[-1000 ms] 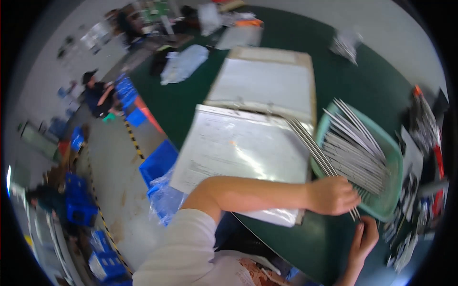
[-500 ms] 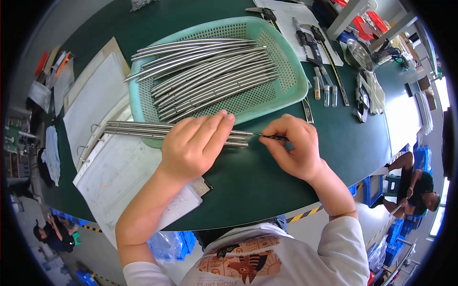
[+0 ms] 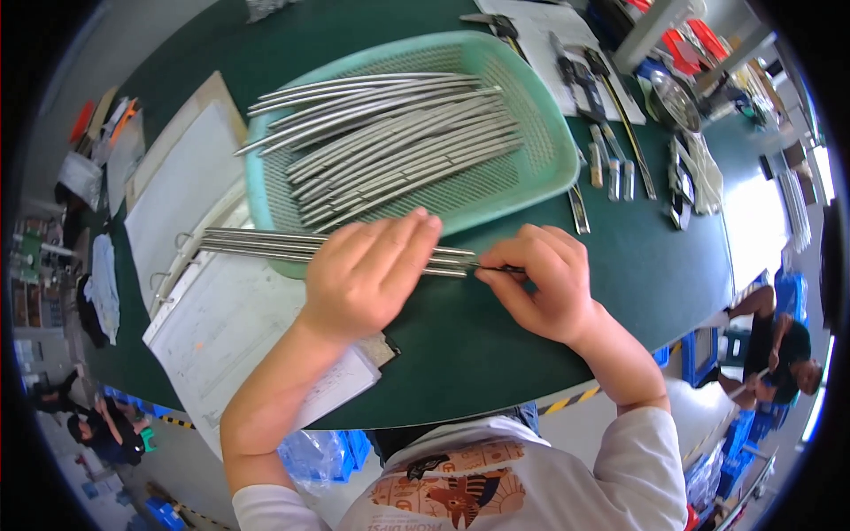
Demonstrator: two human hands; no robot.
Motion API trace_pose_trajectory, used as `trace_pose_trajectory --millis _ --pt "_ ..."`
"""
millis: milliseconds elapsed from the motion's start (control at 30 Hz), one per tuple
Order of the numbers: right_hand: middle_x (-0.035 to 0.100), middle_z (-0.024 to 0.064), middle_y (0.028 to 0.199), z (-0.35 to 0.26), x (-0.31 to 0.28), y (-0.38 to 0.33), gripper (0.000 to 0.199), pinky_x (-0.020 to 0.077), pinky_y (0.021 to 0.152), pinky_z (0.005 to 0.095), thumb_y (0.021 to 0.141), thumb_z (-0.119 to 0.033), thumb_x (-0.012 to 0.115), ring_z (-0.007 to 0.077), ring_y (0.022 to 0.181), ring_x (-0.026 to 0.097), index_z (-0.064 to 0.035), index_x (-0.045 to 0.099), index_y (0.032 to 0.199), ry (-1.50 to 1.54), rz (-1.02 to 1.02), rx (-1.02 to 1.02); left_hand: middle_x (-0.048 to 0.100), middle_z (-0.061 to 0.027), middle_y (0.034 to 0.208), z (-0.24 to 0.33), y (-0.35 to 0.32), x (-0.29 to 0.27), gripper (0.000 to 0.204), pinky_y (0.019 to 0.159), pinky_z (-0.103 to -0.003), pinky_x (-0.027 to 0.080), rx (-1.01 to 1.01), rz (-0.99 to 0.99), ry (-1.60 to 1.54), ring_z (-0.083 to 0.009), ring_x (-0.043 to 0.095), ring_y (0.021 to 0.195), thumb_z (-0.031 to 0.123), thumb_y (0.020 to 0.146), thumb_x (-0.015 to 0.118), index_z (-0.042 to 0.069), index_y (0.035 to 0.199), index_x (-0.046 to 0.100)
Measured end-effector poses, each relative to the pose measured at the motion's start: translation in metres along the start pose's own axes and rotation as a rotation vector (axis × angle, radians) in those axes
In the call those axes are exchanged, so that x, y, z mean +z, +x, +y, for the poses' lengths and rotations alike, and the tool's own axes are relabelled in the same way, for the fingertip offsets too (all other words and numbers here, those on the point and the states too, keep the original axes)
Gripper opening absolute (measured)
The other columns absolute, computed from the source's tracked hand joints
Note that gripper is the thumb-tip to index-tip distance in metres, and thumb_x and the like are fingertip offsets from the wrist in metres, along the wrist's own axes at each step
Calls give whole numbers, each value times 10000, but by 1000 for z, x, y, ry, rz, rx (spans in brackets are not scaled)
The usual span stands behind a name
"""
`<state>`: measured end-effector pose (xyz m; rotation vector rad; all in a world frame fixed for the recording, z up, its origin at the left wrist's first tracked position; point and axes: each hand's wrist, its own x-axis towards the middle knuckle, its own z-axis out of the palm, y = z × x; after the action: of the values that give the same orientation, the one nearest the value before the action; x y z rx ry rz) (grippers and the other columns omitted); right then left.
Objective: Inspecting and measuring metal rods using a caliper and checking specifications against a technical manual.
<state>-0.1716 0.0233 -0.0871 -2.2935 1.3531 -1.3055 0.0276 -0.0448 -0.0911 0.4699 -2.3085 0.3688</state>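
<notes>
Several thin metal rods point(image 3: 257, 241) lie side by side across the open binder and the near rim of the basket. My left hand point(image 3: 359, 274) rests flat over them with fingers stretched out, and its thumb is hidden. Pinched between the thumb and fingers of my right hand point(image 3: 544, 279) is a slim dark tool point(image 3: 503, 268). Its thin tip meets the right-hand ends of the rods; whether it enters one is too small to tell. Behind my hands, a pale green perforated basket point(image 3: 553, 133) holds many more metal rods point(image 3: 398, 146).
On the left, a ring binder point(image 3: 230, 327) lies open with paper sheets. Calipers point(image 3: 580, 84), small clear tubes point(image 3: 614, 180) and a white glove point(image 3: 706, 177) sit at the right. A metal bowl point(image 3: 675, 102) stands farther back. Another person point(image 3: 784, 354) sits at the far right.
My right hand has shifted slightly left, bringing the tool closer to the rod ends. My left hand stays over the rods. The whole view has moved slightly.
</notes>
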Motion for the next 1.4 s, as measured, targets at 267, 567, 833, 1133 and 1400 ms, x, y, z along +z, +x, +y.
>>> trace_pose_trajectory --millis 267,567,833,1133,1400 --pt "422 107 560 5 3 -19 191 288 465 391 806 -113 537 288 493 410 -34 501 636 -202 -68 35 566 -51 826 19 -16 19 223 576 -279 426 -42 196 -22 -152 521 650 146 661 556 13 834 599" --pt "547 128 730 -9 -10 -24 162 442 593 313 861 -109 550 232 631 534 27 550 774 -96 -77 159 577 -78 802 23 -22 23 278 541 -268 412 -38 218 23 -166 507 635 149 637 552 -15 858 589" --pt "500 109 640 0 -13 -21 166 389 527 351 889 -72 480 250 575 481 19 548 768 129 31 99 547 -50 712 16 -14 40 248 513 -296 390 2 258 44 -176 502 601 170 662 538 -7 830 585" --pt "495 116 700 5 -16 -29 180 392 674 370 876 -152 522 251 651 460 -5 546 774 86 -23 178 527 -34 651 18 -19 42 222 487 -302 374 1 278 28 -174 489 562 174 660 547 0 791 588" --pt "490 111 670 15 -18 -31 224 373 745 392 895 -154 485 269 609 436 -4 518 733 -70 -66 114 513 -25 623 16 -17 46 216 474 -313 361 14 307 27 -175 487 545 182 661 542 -3 761 590"
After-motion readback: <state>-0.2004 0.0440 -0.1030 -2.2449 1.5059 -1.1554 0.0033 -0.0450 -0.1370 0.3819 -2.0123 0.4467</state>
